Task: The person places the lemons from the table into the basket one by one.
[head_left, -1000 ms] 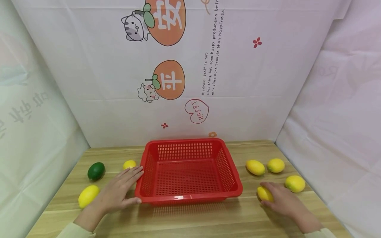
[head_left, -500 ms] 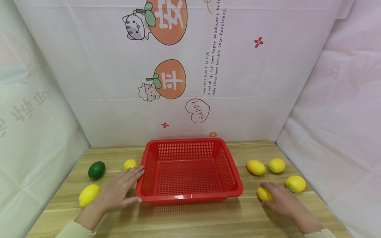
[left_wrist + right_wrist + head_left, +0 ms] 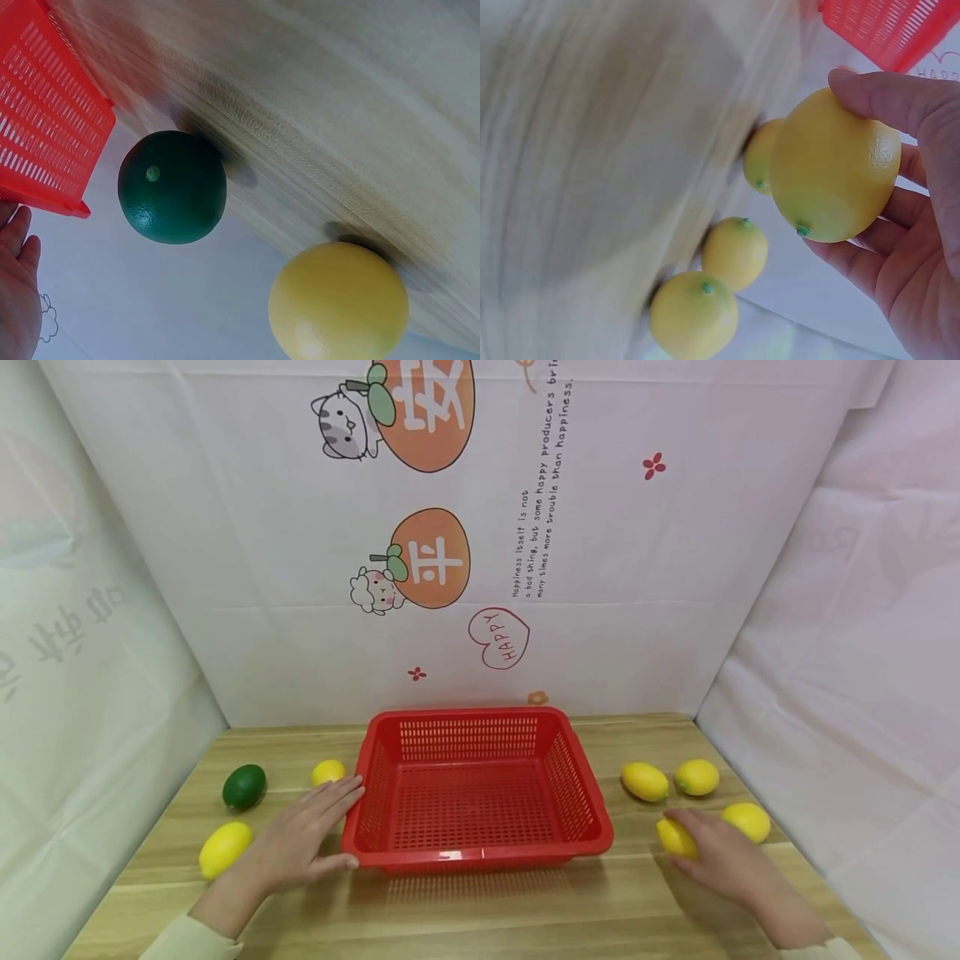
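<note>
My right hand (image 3: 716,852) grips a yellow lemon (image 3: 677,837) to the right of the red basket. In the right wrist view, the thumb lies over one side of this lemon (image 3: 832,172) and the fingers curl behind it. My left hand (image 3: 296,839) lies with straight fingers on the left rim of the red plastic basket (image 3: 480,858), which has slotted walls and holds nothing. Left of that hand are a yellow lemon (image 3: 227,850) and a dark green, lime-like fruit (image 3: 244,787). Another lemon (image 3: 328,772) peeks out behind the fingers.
Three more lemons lie at the right: one near the basket (image 3: 645,782), one beside it (image 3: 697,777), and a third lemon (image 3: 747,822) partly behind my right hand. White printed cloth (image 3: 600,610) walls in the wooden table (image 3: 480,918) at the back and sides.
My right hand has shifted slightly right and away from me with the lemon, now overlapping the lemon behind it. The left hand and basket stay in place.
</note>
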The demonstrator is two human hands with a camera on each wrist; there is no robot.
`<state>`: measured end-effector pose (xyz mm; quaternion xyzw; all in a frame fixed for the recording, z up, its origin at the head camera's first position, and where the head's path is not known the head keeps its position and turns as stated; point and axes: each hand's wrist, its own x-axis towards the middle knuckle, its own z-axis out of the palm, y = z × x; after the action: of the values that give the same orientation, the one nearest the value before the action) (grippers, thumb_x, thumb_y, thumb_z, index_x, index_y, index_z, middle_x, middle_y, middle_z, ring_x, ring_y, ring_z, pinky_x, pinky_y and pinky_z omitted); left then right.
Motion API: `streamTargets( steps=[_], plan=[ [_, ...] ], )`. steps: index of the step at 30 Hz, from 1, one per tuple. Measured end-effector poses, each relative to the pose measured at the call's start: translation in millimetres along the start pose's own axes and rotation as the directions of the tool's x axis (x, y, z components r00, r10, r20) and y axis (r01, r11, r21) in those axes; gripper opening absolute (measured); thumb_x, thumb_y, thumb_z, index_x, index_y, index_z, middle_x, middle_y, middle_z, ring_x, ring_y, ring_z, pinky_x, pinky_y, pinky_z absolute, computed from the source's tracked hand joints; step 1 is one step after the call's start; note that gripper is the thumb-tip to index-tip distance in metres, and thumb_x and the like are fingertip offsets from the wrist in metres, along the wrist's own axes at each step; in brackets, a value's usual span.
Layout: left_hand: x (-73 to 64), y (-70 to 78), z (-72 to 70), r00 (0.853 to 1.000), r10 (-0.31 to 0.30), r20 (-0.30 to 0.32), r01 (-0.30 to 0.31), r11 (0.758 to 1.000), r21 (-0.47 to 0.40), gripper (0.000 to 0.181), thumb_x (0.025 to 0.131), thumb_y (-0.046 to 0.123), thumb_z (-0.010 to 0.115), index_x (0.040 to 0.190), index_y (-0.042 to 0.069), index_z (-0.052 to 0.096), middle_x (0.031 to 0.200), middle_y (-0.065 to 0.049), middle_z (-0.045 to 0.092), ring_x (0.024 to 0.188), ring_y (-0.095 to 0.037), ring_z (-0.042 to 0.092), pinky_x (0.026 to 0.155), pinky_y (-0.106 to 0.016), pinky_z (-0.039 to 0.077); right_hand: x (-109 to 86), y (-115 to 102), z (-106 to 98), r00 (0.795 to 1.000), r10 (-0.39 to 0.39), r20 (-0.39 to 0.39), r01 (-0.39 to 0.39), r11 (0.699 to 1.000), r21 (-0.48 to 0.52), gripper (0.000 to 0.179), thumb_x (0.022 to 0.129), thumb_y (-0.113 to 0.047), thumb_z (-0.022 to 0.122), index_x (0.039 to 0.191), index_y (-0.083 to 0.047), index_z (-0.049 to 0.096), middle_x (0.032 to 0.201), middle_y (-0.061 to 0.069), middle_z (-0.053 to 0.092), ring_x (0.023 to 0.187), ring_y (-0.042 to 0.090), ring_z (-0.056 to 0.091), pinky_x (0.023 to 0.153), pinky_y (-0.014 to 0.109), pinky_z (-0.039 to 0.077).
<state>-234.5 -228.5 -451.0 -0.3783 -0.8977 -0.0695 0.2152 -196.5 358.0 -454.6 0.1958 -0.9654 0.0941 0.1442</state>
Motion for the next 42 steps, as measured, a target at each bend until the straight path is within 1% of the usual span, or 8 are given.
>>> streamTargets(
  steps=[6, 11, 13, 20, 27, 31, 38, 42],
  plan=[
    [0.5, -0.7, 0.1, 1.000, -0.003, 0.004, 0.003, 1.000, 0.005, 0.086, 0.083, 0.064, 0.062, 0.141, 0.002, 0.049, 0.149, -0.012, 0.042, 0.134, -0.032, 0.041, 0.103, -0.051, 0.041, 4.6, -6.0, -8.5, 0.997, -0.048, -0.061, 0.048, 0.999, -0.001, 0.061, 0.067, -0.015, 0.087, 0.119, -0.001, 0.060, 0.111, 0.021, 0.065, 0.096, 0.041, 0.063, 0.079, 0.057, 0.052],
    [0.4, -0.9, 0.7, 1.000, -0.003, 0.007, 0.003, 1.000, 0.010, 0.085, 0.084, 0.064, 0.061, 0.141, 0.002, 0.049, 0.149, -0.012, 0.042, 0.134, -0.032, 0.042, 0.103, -0.052, 0.041, 9.1, -10.4, -13.1, 0.983, -0.116, -0.141, 0.112, 0.993, -0.040, 0.062, 0.064, -0.017, 0.089, 0.117, -0.001, 0.060, 0.104, 0.017, 0.066, 0.088, 0.036, 0.065, 0.072, 0.052, 0.055],
    [0.7, -0.6, 0.8, 1.000, -0.002, 0.007, 0.002, 1.000, 0.012, 0.085, 0.084, 0.064, 0.061, 0.140, 0.002, 0.049, 0.149, -0.012, 0.043, 0.133, -0.033, 0.042, 0.102, -0.052, 0.042, 11.0, -12.4, -15.7, 0.978, -0.133, -0.160, 0.125, 0.990, -0.057, 0.063, 0.064, -0.017, 0.089, 0.117, -0.001, 0.060, 0.104, 0.017, 0.066, 0.087, 0.035, 0.065, 0.071, 0.051, 0.055],
    [0.5, -0.1, 1.3, 1.000, 0.000, 0.005, -0.001, 1.000, 0.017, 0.086, 0.084, 0.065, 0.060, 0.141, 0.002, 0.049, 0.149, -0.012, 0.042, 0.133, -0.033, 0.042, 0.102, -0.051, 0.042, 18.4, -21.0, -27.5, 0.975, -0.156, -0.159, 0.148, 0.987, -0.062, 0.065, 0.064, -0.015, 0.089, 0.119, -0.001, 0.059, 0.107, 0.021, 0.064, 0.089, 0.038, 0.064, 0.071, 0.053, 0.055],
    [0.2, 0.1, 0.7, 1.000, -0.005, 0.007, 0.005, 1.000, 0.010, 0.085, 0.084, 0.064, 0.061, 0.141, 0.002, 0.049, 0.149, -0.011, 0.043, 0.134, -0.033, 0.042, 0.101, -0.052, 0.042, 29.7, -30.4, -38.2, 0.962, -0.206, -0.179, 0.196, 0.978, -0.077, 0.063, 0.066, -0.012, 0.087, 0.120, 0.001, 0.058, 0.109, 0.020, 0.064, 0.093, 0.037, 0.063, 0.074, 0.052, 0.055],
    [-0.3, 0.4, 0.3, 1.000, -0.008, 0.008, 0.008, 1.000, 0.010, 0.085, 0.084, 0.065, 0.061, 0.141, 0.002, 0.049, 0.149, -0.011, 0.043, 0.133, -0.033, 0.042, 0.101, -0.052, 0.043, 37.1, -35.2, -41.6, 0.945, -0.256, -0.203, 0.243, 0.966, -0.090, 0.064, 0.064, -0.011, 0.088, 0.120, 0.002, 0.058, 0.109, 0.019, 0.063, 0.093, 0.035, 0.063, 0.075, 0.050, 0.055],
    [-0.9, -0.6, 0.0, 1.000, 0.012, -0.004, -0.012, 1.000, 0.016, 0.087, 0.084, 0.065, 0.061, 0.141, 0.001, 0.048, 0.149, -0.012, 0.042, 0.135, -0.033, 0.040, 0.103, -0.050, 0.041, 50.8, -42.0, -42.3, 0.896, -0.367, -0.250, 0.342, 0.929, -0.139, 0.066, 0.060, -0.008, 0.088, 0.119, 0.003, 0.059, 0.108, 0.019, 0.062, 0.089, 0.034, 0.064, 0.071, 0.047, 0.057],
    [-0.3, -0.7, -0.2, 1.000, 0.014, -0.006, -0.014, 1.000, 0.004, 0.086, 0.084, 0.064, 0.061, 0.141, 0.001, 0.048, 0.149, -0.012, 0.042, 0.133, -0.034, 0.041, 0.103, -0.051, 0.041, 57.3, -46.9, -42.3, 0.882, -0.396, -0.256, 0.368, 0.917, -0.153, 0.067, 0.059, -0.006, 0.088, 0.119, 0.004, 0.059, 0.109, 0.021, 0.062, 0.091, 0.036, 0.064, 0.072, 0.048, 0.057]
  ],
)
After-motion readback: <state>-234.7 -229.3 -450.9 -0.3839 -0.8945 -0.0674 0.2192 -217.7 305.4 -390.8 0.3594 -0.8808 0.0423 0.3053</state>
